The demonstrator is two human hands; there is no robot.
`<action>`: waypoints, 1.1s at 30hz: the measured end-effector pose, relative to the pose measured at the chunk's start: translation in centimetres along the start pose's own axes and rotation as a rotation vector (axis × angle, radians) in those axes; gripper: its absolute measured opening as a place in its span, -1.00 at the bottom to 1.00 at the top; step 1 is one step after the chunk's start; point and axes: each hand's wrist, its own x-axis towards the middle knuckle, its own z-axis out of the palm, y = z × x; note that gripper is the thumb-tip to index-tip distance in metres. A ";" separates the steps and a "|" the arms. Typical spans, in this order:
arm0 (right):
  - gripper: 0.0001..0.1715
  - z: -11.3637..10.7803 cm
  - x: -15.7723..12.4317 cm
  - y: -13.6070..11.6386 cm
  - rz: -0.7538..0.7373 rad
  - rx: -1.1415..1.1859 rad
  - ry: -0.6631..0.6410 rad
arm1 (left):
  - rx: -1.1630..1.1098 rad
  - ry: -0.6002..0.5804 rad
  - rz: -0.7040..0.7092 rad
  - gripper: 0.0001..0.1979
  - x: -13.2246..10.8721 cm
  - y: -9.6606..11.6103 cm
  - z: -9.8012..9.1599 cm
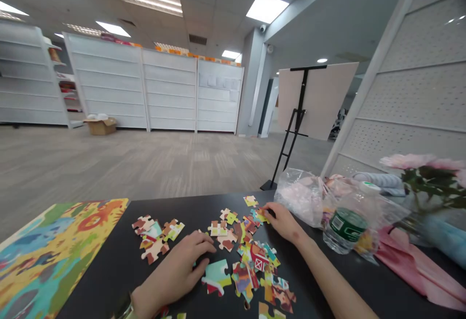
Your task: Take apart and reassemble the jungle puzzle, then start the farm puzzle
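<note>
The left grip (174, 273) lies palm down on the black surface (109, 285), its fingers loosely curved and slightly apart. Whether they are clamped on anything is hidden. Just beside its fingertips sits a teal-and-white jigsaw piece (216, 277). The right grip (282, 222) has its fingers close together, touching the top of a scattered spread of jigsaw pieces (251, 256), though any pinch cannot be seen. That spread fills the space between and below both grips. Another cluster of pieces (155, 239) lies beyond the left grip, with a colourful printed picture board (61, 256) further left. Right of the right grip stand a crumpled plastic bag (300, 197) and a water bottle (344, 226).
</note>
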 end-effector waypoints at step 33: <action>-0.72 -0.1 -1.5 -5.8 -0.027 -0.025 -0.204 | -0.006 -0.013 0.005 -0.68 0.1 0.7 0.1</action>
